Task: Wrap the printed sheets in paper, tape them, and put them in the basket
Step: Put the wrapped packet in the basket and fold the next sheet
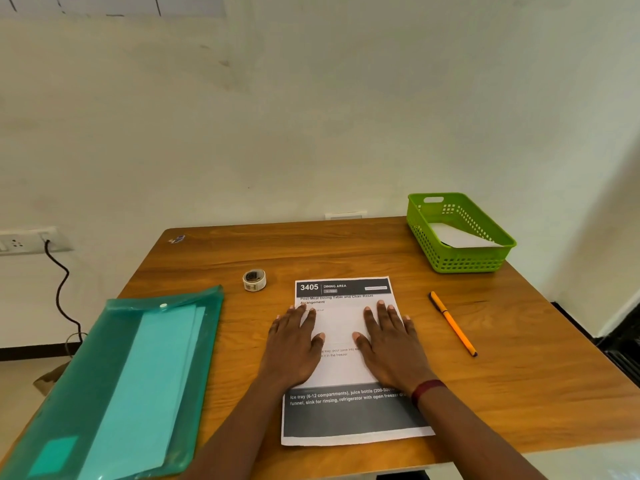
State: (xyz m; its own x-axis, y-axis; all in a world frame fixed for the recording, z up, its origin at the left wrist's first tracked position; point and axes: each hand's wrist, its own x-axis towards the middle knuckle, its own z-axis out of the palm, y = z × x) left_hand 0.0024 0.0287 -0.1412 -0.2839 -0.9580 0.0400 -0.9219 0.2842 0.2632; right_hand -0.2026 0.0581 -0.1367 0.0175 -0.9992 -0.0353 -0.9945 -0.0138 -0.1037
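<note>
The printed sheets lie in the middle of the wooden table, with a dark header reading 3405 at the far end. My left hand and my right hand both lie flat on them, fingers straight and spread, side by side. A small roll of tape stands on the table beyond my left hand. The green plastic basket sits at the far right corner with a white folded packet inside.
A teal transparent folder holding papers lies on the left part of the table. An orange pen lies to the right of the sheets. A wall stands close behind the table; a socket with a black cable is at left.
</note>
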